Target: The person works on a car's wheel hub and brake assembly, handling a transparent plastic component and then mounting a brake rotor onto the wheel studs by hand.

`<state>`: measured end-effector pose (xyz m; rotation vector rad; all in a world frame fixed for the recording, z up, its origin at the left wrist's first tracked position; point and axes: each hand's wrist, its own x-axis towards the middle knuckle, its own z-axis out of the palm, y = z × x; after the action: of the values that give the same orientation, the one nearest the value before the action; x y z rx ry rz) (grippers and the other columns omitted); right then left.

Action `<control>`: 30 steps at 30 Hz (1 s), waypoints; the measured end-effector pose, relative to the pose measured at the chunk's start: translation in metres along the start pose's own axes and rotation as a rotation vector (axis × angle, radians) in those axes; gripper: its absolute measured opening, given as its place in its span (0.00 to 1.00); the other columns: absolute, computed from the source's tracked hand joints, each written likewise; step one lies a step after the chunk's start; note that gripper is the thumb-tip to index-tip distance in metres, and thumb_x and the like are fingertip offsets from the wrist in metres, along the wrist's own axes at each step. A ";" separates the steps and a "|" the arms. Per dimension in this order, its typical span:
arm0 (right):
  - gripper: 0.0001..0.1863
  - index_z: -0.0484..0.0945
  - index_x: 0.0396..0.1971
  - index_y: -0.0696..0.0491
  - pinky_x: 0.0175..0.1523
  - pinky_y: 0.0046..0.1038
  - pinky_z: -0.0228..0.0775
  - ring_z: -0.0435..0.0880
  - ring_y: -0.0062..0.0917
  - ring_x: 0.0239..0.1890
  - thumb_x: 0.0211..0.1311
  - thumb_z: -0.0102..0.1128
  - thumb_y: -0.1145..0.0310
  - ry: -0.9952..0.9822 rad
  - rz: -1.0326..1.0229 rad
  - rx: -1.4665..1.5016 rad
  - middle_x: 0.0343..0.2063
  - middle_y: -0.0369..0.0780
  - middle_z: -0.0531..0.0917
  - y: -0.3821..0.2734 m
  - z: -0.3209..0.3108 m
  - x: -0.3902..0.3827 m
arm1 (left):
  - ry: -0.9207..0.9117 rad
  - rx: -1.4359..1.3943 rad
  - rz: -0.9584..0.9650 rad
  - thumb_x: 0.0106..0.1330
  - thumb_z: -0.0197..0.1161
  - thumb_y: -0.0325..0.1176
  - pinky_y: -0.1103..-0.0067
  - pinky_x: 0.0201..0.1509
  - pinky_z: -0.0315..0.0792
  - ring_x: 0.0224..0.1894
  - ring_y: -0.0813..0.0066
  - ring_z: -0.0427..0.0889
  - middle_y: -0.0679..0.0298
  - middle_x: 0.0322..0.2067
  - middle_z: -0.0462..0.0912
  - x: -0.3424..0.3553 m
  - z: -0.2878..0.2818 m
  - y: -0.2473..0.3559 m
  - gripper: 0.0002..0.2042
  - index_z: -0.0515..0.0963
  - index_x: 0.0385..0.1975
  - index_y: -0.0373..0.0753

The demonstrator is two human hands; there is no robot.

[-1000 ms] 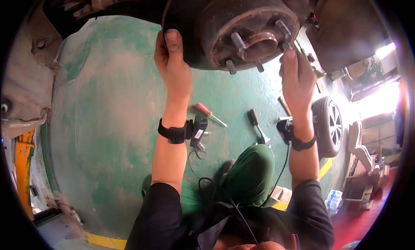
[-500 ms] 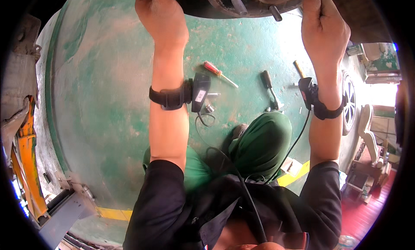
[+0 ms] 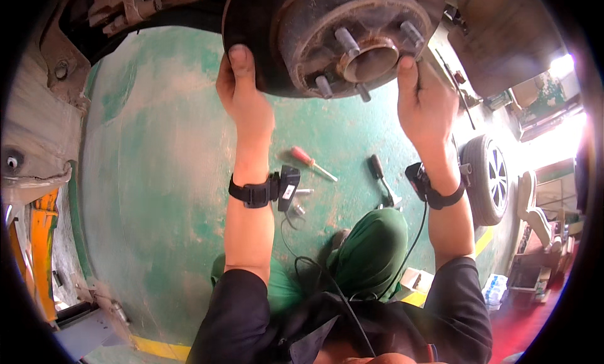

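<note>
A dark, worn brake disc [image 3: 261, 74] with a raised centre fills the top middle of the picture. Several wheel studs [image 3: 347, 42] stick out around its round centre bore [image 3: 372, 63]. My left hand [image 3: 245, 93] is closed on the disc's left edge, thumb on the near face and fingers hidden behind. At the right side, my right hand [image 3: 428, 103] wraps the edge, its thumb beside the bore and its other fingers mostly out of sight. A black strap with a small box sits on each wrist.
On the green floor lie a red-handled screwdriver [image 3: 313, 162], a black-handled ratchet [image 3: 385, 180] and a small socket [image 3: 299, 209]. A wheel with a tyre [image 3: 487, 180] stands at right. Rusty vehicle parts [image 3: 66, 62] and an orange post [image 3: 43, 251] line the left. A cable hangs over my knee.
The view has shifted, so the disc, my hands and the floor tools sit lower, and more of the disc shows. My right hand has come inward, closer to the left one.
</note>
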<state>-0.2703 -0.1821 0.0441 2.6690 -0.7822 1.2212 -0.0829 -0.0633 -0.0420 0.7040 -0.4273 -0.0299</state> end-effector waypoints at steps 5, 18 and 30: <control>0.24 0.77 0.25 0.57 0.28 0.41 0.67 0.76 0.50 0.22 0.73 0.51 0.51 -0.182 0.112 0.103 0.19 0.52 0.77 0.004 -0.013 -0.002 | -0.026 -0.011 -0.026 0.69 0.62 0.54 0.82 0.56 0.67 0.48 0.77 0.74 0.63 0.47 0.80 -0.002 -0.001 0.003 0.31 0.74 0.54 0.26; 0.20 0.75 0.53 0.56 0.53 0.27 0.69 0.79 0.26 0.45 0.73 0.53 0.56 0.281 -0.226 0.472 0.41 0.41 0.82 0.004 -0.020 0.105 | -0.123 0.029 0.078 0.73 0.59 0.49 0.79 0.60 0.67 0.51 0.77 0.76 0.62 0.51 0.81 -0.004 -0.003 -0.005 0.27 0.74 0.55 0.27; 0.22 0.77 0.52 0.54 0.54 0.36 0.72 0.82 0.46 0.47 0.71 0.54 0.52 0.311 -0.283 0.360 0.45 0.50 0.83 -0.013 -0.004 0.116 | -0.092 -0.004 0.021 0.71 0.60 0.52 0.81 0.56 0.69 0.48 0.78 0.77 0.62 0.48 0.81 -0.003 -0.002 0.002 0.28 0.74 0.52 0.27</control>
<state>-0.2028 -0.2171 0.1334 2.6172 -0.1432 1.7695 -0.0848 -0.0598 -0.0431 0.6961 -0.5232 -0.0433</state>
